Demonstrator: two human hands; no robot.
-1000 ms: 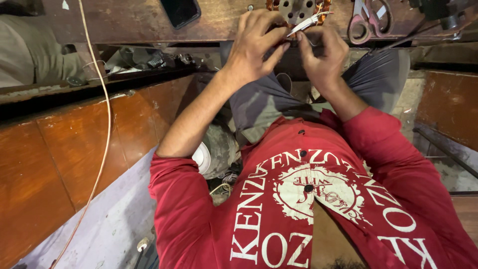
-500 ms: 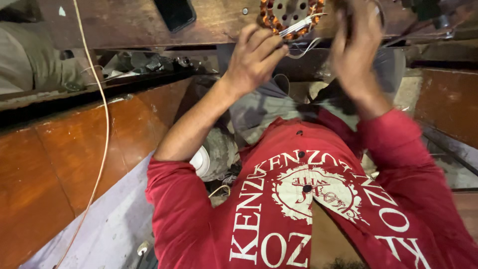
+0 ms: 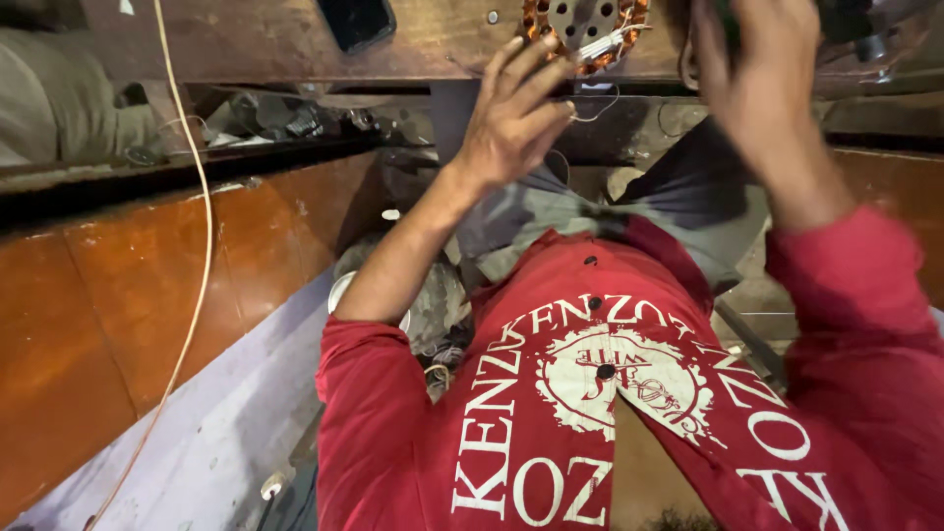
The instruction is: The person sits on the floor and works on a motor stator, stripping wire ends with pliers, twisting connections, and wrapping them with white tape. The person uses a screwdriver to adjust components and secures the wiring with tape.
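Our left hand [image 3: 516, 123] hovers with fingers spread beside the stator [image 3: 585, 28] — a copper-wound ring lying on the wooden bench [image 3: 246, 39]. Our right hand [image 3: 762, 74] is blurred — finger state cannot be told. A dark phone [image 3: 357, 20] lies further left.

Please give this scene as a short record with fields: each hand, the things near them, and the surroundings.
left hand: open, fingertips at the round copper-wound part
right hand: raised and blurred; whether it holds anything cannot be told
round copper-wound part: on the wooden bench, thin wires coming out
dark flat object: on the bench, left of the part
clothing: red shirt with white print
cord: pale, hanging at the left
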